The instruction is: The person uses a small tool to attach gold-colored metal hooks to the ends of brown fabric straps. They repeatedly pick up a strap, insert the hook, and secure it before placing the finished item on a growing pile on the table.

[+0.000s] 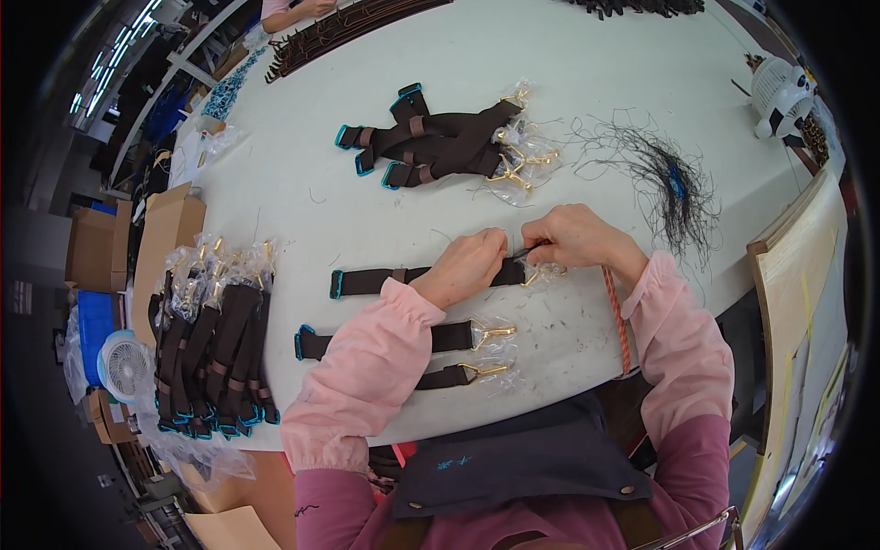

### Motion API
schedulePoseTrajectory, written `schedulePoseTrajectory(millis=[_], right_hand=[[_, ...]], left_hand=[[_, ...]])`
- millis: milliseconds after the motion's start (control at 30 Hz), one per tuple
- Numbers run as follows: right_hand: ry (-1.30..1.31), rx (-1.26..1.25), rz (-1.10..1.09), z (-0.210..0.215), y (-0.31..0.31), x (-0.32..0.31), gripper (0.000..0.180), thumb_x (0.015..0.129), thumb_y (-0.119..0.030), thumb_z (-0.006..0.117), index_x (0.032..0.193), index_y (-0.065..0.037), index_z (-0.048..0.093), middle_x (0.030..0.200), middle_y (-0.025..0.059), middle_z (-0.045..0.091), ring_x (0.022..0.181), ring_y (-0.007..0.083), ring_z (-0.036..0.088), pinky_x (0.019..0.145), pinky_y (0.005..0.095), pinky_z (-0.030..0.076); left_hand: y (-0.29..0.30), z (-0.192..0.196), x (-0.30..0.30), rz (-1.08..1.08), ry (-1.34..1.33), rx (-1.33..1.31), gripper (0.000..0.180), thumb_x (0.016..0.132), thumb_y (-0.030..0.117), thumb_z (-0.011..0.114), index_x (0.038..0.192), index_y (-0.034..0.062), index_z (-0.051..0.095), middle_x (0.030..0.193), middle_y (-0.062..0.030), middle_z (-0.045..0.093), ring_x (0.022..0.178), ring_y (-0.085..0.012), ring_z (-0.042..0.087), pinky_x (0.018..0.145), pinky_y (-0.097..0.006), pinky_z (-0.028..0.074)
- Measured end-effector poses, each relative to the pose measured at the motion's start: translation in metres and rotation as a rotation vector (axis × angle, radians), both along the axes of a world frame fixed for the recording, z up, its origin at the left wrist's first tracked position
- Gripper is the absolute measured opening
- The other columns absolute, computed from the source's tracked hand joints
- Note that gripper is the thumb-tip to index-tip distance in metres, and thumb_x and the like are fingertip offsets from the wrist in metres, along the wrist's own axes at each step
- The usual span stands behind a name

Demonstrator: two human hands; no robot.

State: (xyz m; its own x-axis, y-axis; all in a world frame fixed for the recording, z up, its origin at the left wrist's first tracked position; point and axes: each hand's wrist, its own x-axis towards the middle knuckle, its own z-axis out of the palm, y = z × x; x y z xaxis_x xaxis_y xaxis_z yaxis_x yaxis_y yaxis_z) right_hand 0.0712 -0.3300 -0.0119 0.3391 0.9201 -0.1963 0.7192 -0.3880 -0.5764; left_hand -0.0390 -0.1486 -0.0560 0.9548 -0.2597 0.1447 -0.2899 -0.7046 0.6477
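Note:
A dark brown strap (367, 282) lies crosswise before me, with a teal-edged buckle on its left end and a gold clasp in clear plastic on its right. My left hand (466, 266) rests over this strap, its fingertips pinched together by the strap's upper edge; what they pinch is hidden. Close beside it, my right hand (576, 240) is closed around a small, thin, dark tool (529, 250), mostly covered by the fingers. Nearer to me lie another strap (451, 337) and one more strap (443, 377), partly under my left forearm.
Several straps (458, 137) are heaped farther back, beside a tangle of black threads (674, 179). A bundle of straps (215, 357) hangs over the table's left edge. An orange cord (616, 321) runs down by my right wrist. A white fan (779, 96) stands far right.

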Motion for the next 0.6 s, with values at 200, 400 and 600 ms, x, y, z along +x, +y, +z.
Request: schedulePoseTrajectory(millis=[200,400,600], right_hand=[[-0.007,0.056,-0.002,-0.008,-0.002,0.0,0.017,0.073,-0.022,0.068,0.074,-0.009,0.058,0.061,0.0045,0.06,0.062,0.0236,0.058,0.058,0.0369,0.041],[-0.026,0.099,0.012,-0.009,-0.002,-0.002,0.017,0.074,-0.022,0.068,0.074,-0.009,0.057,0.06,0.0067,0.058,0.061,0.0264,0.057,0.058,0.0383,0.04],[-0.06,0.154,0.024,-0.014,-0.005,-0.003,0.016,0.074,-0.021,0.067,0.076,-0.008,0.058,0.061,0.0083,0.059,0.061,0.0282,0.057,0.057,0.039,0.04]], left_hand=[[-0.002,-0.002,-0.003,0.007,-0.029,0.025,0.01,0.084,0.004,0.053,0.09,0.0008,0.046,0.08,-0.0176,0.058,0.071,-0.0372,0.057,0.061,-0.043,0.044],[-0.002,-0.004,-0.004,0.015,-0.034,0.053,0.011,0.084,0.005,0.053,0.091,0.0014,0.045,0.081,-0.017,0.058,0.07,-0.0372,0.057,0.06,-0.043,0.043],[-0.002,-0.002,-0.005,0.023,-0.03,0.042,0.011,0.085,0.005,0.053,0.091,0.0014,0.045,0.082,-0.0176,0.057,0.071,-0.0374,0.057,0.06,-0.044,0.043]])
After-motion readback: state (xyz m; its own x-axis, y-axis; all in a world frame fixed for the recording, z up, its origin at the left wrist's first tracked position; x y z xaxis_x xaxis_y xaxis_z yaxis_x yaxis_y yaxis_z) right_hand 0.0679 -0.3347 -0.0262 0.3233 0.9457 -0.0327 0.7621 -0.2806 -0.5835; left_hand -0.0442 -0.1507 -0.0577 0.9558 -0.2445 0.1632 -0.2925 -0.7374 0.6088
